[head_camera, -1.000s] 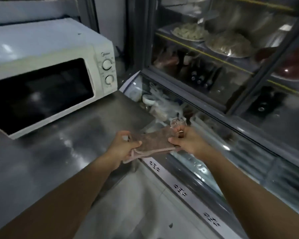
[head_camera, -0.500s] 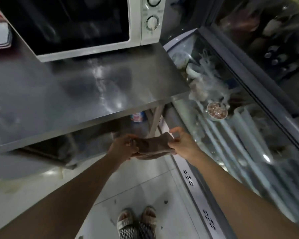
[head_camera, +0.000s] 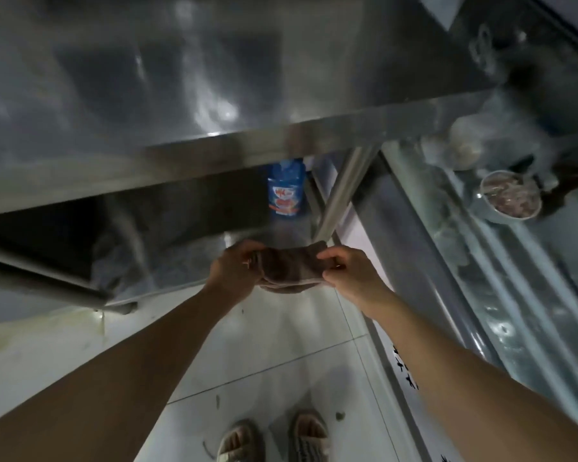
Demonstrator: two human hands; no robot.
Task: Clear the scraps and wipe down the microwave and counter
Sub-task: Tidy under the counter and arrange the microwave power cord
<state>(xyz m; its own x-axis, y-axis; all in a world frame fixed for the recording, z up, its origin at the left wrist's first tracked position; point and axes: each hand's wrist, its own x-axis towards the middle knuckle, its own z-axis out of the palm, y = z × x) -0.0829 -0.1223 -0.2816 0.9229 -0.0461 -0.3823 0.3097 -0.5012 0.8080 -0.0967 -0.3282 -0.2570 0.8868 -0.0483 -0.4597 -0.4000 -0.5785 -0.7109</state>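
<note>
A stainless-steel counter fills the upper part of the view; its top is bare metal with smeared reflections, and its front edge runs diagonally from lower left to upper right. A round steel leg slants down from its right end. Under the counter a lower shelf carries a blue pouch with red and white print, standing upright. Below lies a pale tiled floor, on which a few small dark scraps lie near two feet in sandals.
</note>
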